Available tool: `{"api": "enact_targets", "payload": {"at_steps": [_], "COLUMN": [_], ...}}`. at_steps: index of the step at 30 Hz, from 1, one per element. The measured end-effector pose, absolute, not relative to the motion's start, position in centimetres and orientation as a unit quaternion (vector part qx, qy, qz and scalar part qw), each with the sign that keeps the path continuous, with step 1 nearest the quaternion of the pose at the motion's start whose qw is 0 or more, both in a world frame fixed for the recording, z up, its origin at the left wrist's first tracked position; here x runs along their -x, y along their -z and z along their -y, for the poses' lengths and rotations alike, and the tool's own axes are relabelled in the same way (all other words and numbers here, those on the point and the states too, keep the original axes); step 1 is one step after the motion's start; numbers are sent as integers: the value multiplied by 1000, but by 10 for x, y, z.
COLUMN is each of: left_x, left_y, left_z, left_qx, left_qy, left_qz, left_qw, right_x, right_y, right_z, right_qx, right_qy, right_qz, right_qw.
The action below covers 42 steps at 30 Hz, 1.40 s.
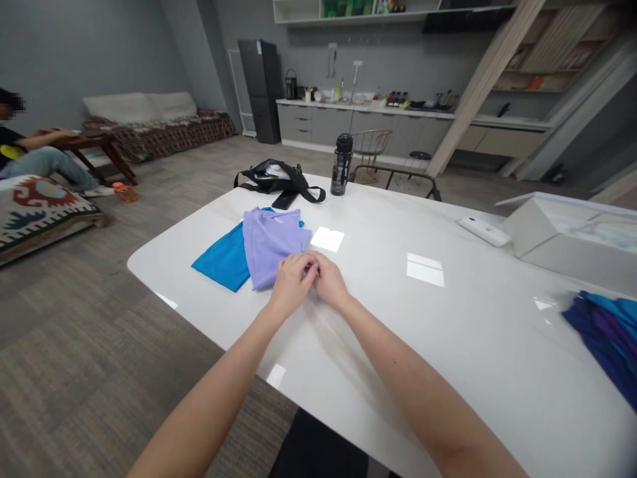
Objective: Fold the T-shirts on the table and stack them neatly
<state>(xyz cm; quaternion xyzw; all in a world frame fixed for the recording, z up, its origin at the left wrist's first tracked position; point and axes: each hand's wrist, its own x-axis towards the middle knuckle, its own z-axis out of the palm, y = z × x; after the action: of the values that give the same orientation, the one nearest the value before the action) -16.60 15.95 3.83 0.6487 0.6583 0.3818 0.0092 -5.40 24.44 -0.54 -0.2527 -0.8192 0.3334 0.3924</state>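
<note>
Purple cloth [271, 239]: laid partly over the blue cloth [223, 259], toward the left end of the white table [388, 325].
Left hand [292, 279]: held at the purple cloth's near right edge, fingers curled.
Right hand [328, 277]: held against the left, fingers curled; whether cloth is pinched by either hand cannot be told, the fingertips being hidden.
Drag risk: the blue cloth could be pulled along if the purple one is tugged, since they are overlapped.
Crease risk: the purple cloth could be bunched by an uneven pull.
Phone [285, 200]: could be nudged if the cloths are pushed forward, being set just beyond them.
</note>
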Motion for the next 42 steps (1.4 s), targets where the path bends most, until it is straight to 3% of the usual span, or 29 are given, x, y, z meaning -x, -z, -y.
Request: {"api": "enact_targets", "payload": {"at_steps": [6, 9, 16, 28, 35, 42], "left_x": [76, 40, 27, 16, 14, 2], "left_y": [-48, -53, -28, 8, 4, 3], "left_z": [-180, -188, -209, -196, -198, -198], "left_qx": [-727, -774, -777, -785, -789, -717], "left_qy": [-424, -386, -270, -173, -170, -266], "left_qz": [-519, -457, -547, -594, -586, -616], "left_qw": [146, 208, 154, 20, 71, 188], "right_x": [-68, -144, -267, -278, -282, -275], "right_y": [-6, -10, -8, -15, -8, -12], "right_z": [-241, -237, -240, -217, -215, -212], "right_qx": [342, 422, 556, 557, 627, 593], "right_qy": [-309, -269, -248, -322, -253, -244], "right_qz": [792, 770, 675, 608, 678, 706], "right_qw": [400, 395, 416, 465, 289, 300]}}
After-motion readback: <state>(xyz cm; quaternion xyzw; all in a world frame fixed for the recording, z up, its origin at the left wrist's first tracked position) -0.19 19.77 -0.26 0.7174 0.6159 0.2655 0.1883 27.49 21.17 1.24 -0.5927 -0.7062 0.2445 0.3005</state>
